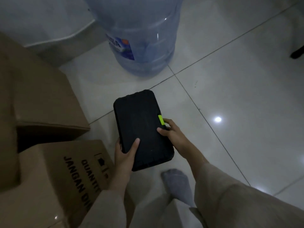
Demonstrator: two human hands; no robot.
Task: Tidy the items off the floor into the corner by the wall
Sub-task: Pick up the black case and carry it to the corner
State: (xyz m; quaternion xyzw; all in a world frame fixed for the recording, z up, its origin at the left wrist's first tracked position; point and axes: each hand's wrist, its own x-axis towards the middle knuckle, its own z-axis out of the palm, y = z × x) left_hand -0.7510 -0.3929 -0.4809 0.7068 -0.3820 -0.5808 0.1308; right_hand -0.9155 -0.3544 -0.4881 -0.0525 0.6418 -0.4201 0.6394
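A black plastic case with a lime-green latch on its right edge is held above the white tiled floor, in the middle of the view. My left hand grips its near-left corner, thumb on top. My right hand holds the right edge just below the latch. Both hands carry the case together.
A large blue water jug stands on the floor ahead. A big cardboard box sits at the left, and a smaller printed box lies below it. A white wall base runs at top left. My socked foot is below the case.
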